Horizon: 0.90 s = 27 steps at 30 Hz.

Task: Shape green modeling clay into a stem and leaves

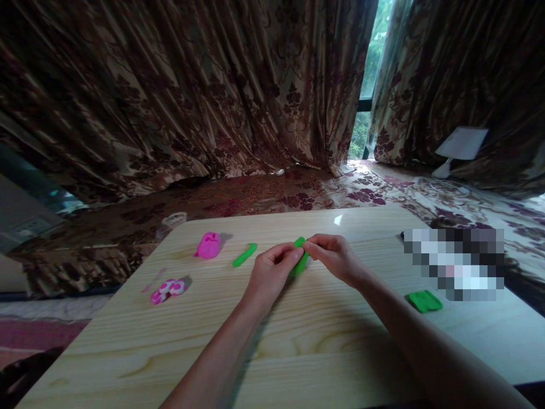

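Observation:
Over the middle of the table, my left hand (276, 267) is closed on a flat, elongated piece of bright green modelling clay (300, 266). My right hand (334, 255) pinches the upper end of the same piece, its thumb and forefinger close to the left fingertips. Part of the clay is hidden behind the fingers. Left of my hands lies a thin green clay strip (244, 255) with a bent tip. Beyond it rests a pink clay shape (209, 245) with a hollow at its top. A green block of clay (424, 301) lies to the right, beside my right forearm.
A pink and white patterned piece (167, 290) lies at the table's left, near a thin pale pink stick (154, 280). Pixel blocks hide something at the right edge. Behind the wooden table (298, 335) are a patterned cloth, curtains (255, 85) and a white lamp (462, 143).

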Tool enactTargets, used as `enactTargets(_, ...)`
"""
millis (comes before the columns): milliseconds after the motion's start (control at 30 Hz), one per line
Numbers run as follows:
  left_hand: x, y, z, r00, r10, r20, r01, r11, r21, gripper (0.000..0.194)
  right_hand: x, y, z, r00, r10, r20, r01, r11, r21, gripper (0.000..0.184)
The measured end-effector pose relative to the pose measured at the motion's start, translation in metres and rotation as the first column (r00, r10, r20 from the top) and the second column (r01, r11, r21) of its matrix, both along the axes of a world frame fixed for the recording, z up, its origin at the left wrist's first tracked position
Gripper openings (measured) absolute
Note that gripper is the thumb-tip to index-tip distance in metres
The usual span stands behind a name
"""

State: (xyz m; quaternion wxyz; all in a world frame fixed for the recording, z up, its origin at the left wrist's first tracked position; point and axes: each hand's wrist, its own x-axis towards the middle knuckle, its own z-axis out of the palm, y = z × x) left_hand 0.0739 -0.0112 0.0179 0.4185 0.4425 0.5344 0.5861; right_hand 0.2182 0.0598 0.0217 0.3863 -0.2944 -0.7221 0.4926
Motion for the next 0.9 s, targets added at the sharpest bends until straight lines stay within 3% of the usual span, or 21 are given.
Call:
enactTargets(100,-0.0009,0.0021,0.0001,0.996,0.083,0.044,-0.083,0.996,-0.013,0.026,-0.0007,-0.0017,0.0018,1.000,-0.009,-0.022,0.009,1.000,0.007,0.026)
enactTargets(233,-0.0011,0.0022,0.0022,0.981,0.105,0.161,-0.096,0.993,-0.063,0.028,-0.0022,-0.0001,0.0021,0.993,-0.070,-0.092,0.066,0.997,-0.047,0.033)
enactTargets(533,0.0012,0.0005,0.0047,0.958,0.076,0.277,-0.059,0.996,-0.068,0.027,-0.0061,-0.0036,-0.0010,0.999,-0.020,-0.039,0.018,0.998,-0.065,0.031)
enactTargets(667,-0.0007,0.0027,0.0028,0.938,0.072,0.338,-0.059,0.997,-0.049,0.025,-0.0068,-0.0051,-0.0029,0.998,0.063,0.020,-0.062,0.996,-0.060,0.027)
enactTargets(800,-0.0008,0.0013,0.0039,0.944,0.050,0.327,-0.036,0.998,-0.049,0.025,-0.0056,-0.0044,-0.0033,0.999,0.027,0.018,-0.027,1.000,0.001,0.026)
enactTargets(900,0.0001,-0.0002,0.0055,0.959,0.033,0.281,-0.007,0.996,-0.093,0.026,-0.0051,-0.0036,-0.0029,1.000,0.019,-0.009,-0.019,0.999,-0.031,0.029)
